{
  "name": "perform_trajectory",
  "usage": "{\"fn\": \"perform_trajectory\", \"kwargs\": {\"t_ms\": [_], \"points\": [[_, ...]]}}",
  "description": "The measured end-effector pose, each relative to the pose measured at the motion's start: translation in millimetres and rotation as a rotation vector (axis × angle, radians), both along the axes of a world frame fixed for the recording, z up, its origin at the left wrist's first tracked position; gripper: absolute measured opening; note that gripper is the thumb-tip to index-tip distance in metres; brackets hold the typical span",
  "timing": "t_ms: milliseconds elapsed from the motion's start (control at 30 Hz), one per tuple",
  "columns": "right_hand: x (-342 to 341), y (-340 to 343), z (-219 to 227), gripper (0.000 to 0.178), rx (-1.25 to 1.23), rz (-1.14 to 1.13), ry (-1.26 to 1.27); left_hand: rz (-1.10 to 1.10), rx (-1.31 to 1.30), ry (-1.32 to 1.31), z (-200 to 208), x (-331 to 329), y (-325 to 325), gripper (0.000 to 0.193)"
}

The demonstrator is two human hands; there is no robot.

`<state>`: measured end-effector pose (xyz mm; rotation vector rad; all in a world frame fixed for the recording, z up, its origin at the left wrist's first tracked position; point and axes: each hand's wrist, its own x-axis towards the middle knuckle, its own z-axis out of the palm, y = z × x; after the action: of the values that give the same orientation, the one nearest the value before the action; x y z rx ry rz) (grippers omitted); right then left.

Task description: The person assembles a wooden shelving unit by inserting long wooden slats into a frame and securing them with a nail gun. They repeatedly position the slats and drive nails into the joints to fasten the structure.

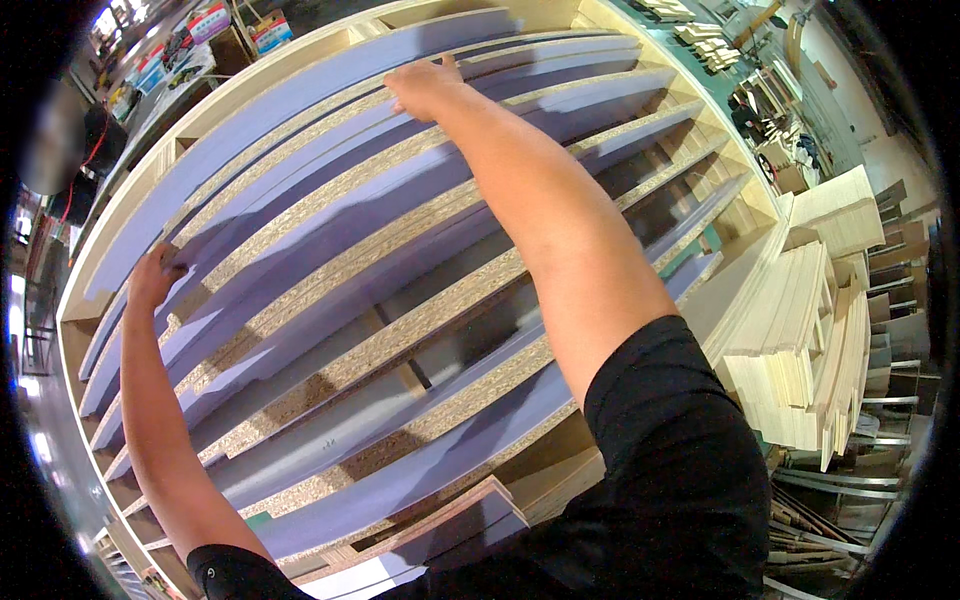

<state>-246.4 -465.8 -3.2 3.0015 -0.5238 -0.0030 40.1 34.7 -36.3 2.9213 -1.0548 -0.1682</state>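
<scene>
Long particleboard panels with lilac faces and speckled, bare edges stand side by side in a large pale wooden frame (612, 18). My left hand (152, 278) is closed on the left end of one panel (285, 172), its fingers curled over the edge. Farther along the same row, my right hand (428, 88) grips the top edge, apparently of that panel, with the fingertips partly hidden. Nearer to me, another particleboard panel (400, 280) shows its speckled edge. Dark gaps separate several of the panels.
Pale wooden boards (785, 350) are stacked at the right beside the frame. At the far left a cluttered workbench (180, 90) holds colourful boxes. Wood pieces (705, 45) lie on a green surface at the far right. Metal bars (835, 485) sit low on the right.
</scene>
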Motion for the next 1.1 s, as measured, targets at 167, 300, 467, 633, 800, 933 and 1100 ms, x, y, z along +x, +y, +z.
{"fn": "perform_trajectory", "kwargs": {"t_ms": [167, 300, 467, 633, 800, 933, 1100], "points": [[4, -2, -4, 0.03, -0.03, 0.034, -0.039, -0.015, 0.037, 0.014, -5, 20, 10, 0.061], [1, -6, -5, 0.03, -0.042, 0.023, -0.028, -0.036, 0.042, -0.002, 4, 1, -7, 0.057], [2, 1, 4, 0.031, -0.055, 0.034, 0.002, -0.011, 0.07, -0.026, 16, -12, -7, 0.054], [4, -8, -2, 0.034, -0.042, 0.037, 0.027, 0.003, 0.087, -0.052, 10, -13, -14, 0.06], [6, -8, -7, 0.042, -0.011, 0.041, 0.014, 0.016, 0.014, -0.06, -7, 6, 1, 0.063], [3, -15, -14, 0.048, 0.03, 0.049, -0.007, 0.013, 0.042, -0.077, -4, 7, -7, 0.062], [1, -12, 1, 0.052, 0.037, 0.019, 0.047, -0.001, -0.018, -0.189, 0, -12, -8, 0.06]]}}
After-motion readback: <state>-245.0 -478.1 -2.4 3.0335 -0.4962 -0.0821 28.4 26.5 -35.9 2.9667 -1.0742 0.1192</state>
